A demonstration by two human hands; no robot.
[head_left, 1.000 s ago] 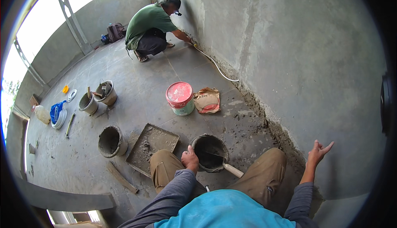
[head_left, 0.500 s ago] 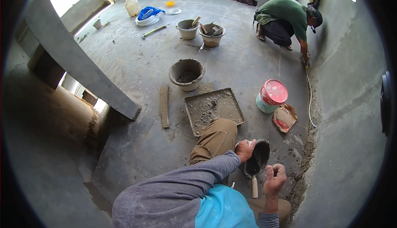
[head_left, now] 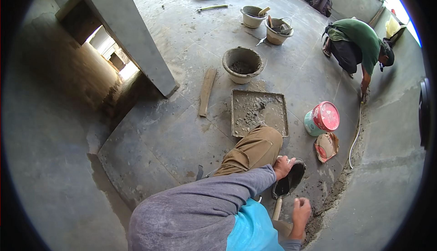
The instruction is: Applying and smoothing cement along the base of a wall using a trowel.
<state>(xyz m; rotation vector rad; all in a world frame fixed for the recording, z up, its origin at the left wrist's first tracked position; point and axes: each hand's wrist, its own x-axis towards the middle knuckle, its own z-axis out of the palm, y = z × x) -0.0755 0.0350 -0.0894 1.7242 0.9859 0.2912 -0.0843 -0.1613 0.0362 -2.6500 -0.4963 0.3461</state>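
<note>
My left hand [head_left: 283, 168] grips the rim of a mortar-stained bucket [head_left: 291, 183] with a dark inside, beside my bent knee. A tool with a pale handle [head_left: 277, 208] leans out of that bucket toward me. My right hand [head_left: 301, 212] is raised just right of the handle, open, its fingers loosely bent and nothing visible in them. A square tray of wet, lumpy mortar [head_left: 246, 110] lies beyond my knee, with another bucket [head_left: 232, 69] behind it.
A red-lidded pail [head_left: 322, 118] and torn paper bag [head_left: 326, 147] sit near the right wall [head_left: 387, 173] and white hose [head_left: 357, 137]. A co-worker [head_left: 357, 42] crouches there. A wooden board [head_left: 207, 92] lies near the concrete post [head_left: 127, 37]. More buckets [head_left: 275, 36] stand farther back.
My view has swung leftward, revealing more of the post and left wall. My right hand has come from beside the wall to near the bucket, its spread fingers now bent. My left hand stays gripping.
</note>
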